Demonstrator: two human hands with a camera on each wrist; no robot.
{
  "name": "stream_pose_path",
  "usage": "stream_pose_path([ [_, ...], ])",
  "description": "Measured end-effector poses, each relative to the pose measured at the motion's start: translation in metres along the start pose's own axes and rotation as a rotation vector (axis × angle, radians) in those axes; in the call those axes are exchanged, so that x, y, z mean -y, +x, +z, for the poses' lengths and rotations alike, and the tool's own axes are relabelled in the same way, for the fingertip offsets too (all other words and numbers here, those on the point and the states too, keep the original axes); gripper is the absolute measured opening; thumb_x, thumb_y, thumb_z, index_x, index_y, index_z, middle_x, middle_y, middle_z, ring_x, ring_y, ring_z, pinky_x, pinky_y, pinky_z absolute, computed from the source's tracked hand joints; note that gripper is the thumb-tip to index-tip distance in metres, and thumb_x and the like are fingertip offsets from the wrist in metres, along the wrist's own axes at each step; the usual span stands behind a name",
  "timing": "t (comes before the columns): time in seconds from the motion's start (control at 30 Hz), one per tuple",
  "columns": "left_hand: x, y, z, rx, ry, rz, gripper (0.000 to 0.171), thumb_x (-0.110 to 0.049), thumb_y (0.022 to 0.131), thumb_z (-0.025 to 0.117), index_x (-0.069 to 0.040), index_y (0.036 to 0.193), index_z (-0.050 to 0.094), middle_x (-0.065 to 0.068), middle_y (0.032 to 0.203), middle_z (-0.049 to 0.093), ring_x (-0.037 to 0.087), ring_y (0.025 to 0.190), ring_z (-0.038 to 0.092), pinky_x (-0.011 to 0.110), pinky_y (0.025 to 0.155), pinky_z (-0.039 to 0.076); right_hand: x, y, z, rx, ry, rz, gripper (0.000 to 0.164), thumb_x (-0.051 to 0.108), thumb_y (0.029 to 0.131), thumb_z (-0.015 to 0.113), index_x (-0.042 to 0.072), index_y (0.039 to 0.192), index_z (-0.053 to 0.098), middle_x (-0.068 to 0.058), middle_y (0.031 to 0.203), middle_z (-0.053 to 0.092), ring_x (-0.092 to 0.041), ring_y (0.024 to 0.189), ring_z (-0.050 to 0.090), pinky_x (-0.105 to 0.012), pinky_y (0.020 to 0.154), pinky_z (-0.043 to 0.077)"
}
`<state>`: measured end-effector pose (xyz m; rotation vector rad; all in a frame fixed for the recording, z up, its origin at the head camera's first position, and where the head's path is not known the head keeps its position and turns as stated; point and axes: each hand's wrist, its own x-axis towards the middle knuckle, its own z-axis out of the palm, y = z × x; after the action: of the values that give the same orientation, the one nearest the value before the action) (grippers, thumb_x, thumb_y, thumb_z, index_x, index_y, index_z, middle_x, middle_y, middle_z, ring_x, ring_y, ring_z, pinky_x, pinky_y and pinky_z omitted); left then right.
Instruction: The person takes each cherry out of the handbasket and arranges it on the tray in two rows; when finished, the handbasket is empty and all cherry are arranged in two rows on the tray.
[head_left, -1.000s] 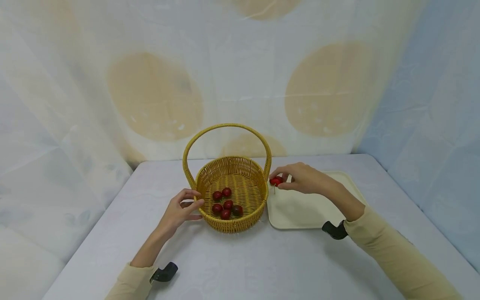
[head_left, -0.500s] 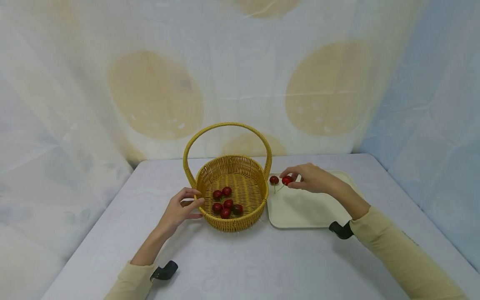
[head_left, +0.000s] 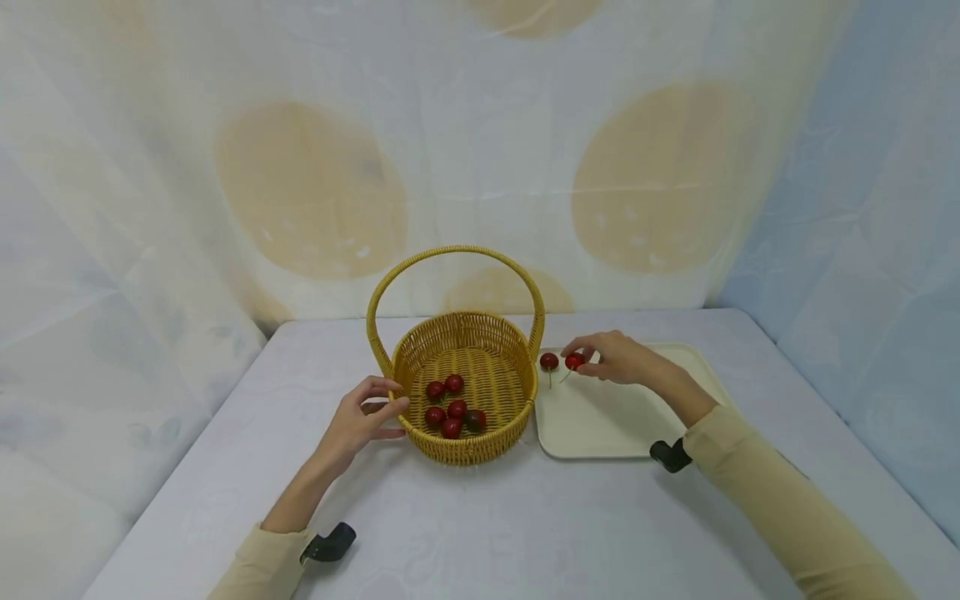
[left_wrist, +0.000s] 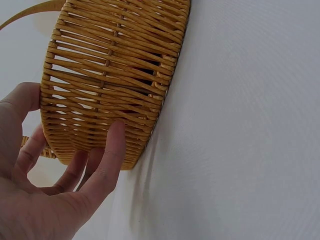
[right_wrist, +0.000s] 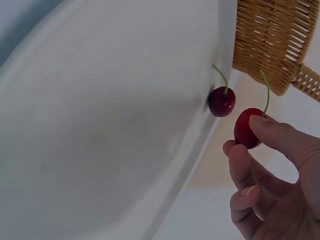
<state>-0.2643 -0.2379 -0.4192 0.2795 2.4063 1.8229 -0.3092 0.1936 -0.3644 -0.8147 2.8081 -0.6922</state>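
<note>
My left hand [head_left: 360, 421] lies at the left side of a round yellow wicker basket [head_left: 467, 452]. In the left wrist view its fingertips hook over the basket's rim while another finger [left_wrist: 116, 137] presses the outer wall. Several dark red cherries [head_left: 451, 428] sit in the front left of the basket. With thumb and fingertips my right hand [head_left: 618, 358] pinches a bright red cherry [right_wrist: 247, 131], its green stem sticking out, above the tray's far left part. Beside it, apart from the hand, another stemmed cherry [right_wrist: 221, 102] rests at the tray's edge.
A cream rectangular tray [head_left: 592, 425] stands close to the basket's right side. The basket's tall arched handle [head_left: 465, 249] rises above it. Patterned cloth [head_left: 480, 150] hangs behind the white-covered table [head_left: 480, 533].
My right hand has shifted a little to the right with the cherry pinched in it, away from the second cherry, now in plain sight. The left hand and basket have stayed put.
</note>
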Motion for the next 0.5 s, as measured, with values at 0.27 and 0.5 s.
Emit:
stream_pose_path([
  [0.27, -0.001, -0.001, 0.000, 0.000, 0.002, 0.007, 0.049, -0.034, 0.091, 0.070, -0.006, 0.127, 0.051, 0.019, 0.128, 0.049, 0.029, 0.112, 0.061, 0.051, 0.081, 0.061, -0.007, 0.016, 0.003, 0.016, -0.011, 0.003, 0.035, 0.002, 0.093, 0.062, 0.002, 0.128, 0.060, -0.023, 0.112, 0.069, -0.027, 0.067, 0.068, -0.025, 0.058, 0.055],
  [0.5, -0.003, -0.002, 0.001, -0.004, -0.002, -0.002, 0.050, -0.034, 0.090, 0.071, -0.006, 0.127, 0.051, 0.019, 0.129, 0.049, 0.028, 0.112, 0.061, 0.051, 0.082, 0.061, -0.014, 0.027, 0.009, 0.020, -0.009, 0.015, 0.032, 0.001, 0.093, 0.062, 0.002, 0.125, 0.062, -0.022, 0.115, 0.068, -0.023, 0.066, 0.067, -0.024, 0.058, 0.055],
])
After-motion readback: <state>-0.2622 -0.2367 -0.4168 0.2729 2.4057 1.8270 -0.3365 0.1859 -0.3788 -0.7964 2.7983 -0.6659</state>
